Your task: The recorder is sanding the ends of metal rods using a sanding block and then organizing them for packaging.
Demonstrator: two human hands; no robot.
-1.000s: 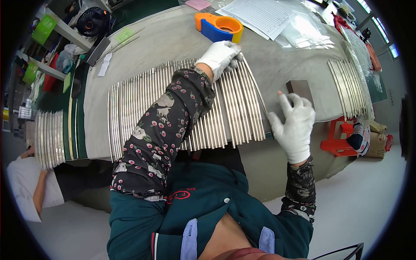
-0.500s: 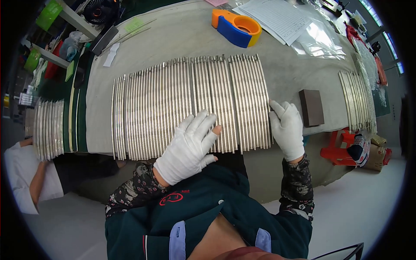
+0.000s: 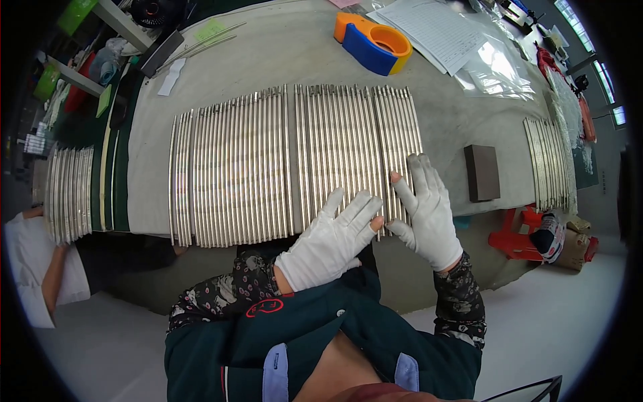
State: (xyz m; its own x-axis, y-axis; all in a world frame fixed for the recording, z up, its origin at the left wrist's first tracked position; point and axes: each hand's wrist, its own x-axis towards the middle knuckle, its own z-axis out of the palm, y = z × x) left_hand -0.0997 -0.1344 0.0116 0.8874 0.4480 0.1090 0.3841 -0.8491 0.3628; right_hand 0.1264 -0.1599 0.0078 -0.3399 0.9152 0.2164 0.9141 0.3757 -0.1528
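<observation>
While I watch remotely, the left hand [image 3: 328,244] lies over the centre-frame metal rods [image 3: 238,174] and the right hand [image 3: 431,221] at their edge, fingers spread, seemingly to even the row, with sideways pressure needed next.

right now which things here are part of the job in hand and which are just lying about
Seemingly part of the job:
- metal rods, side by side
- left hand and right hand, gloved, fingers over the rods

Apparently just lying about, untouched:
- orange and blue tape dispenser
- brown block
- papers
</observation>
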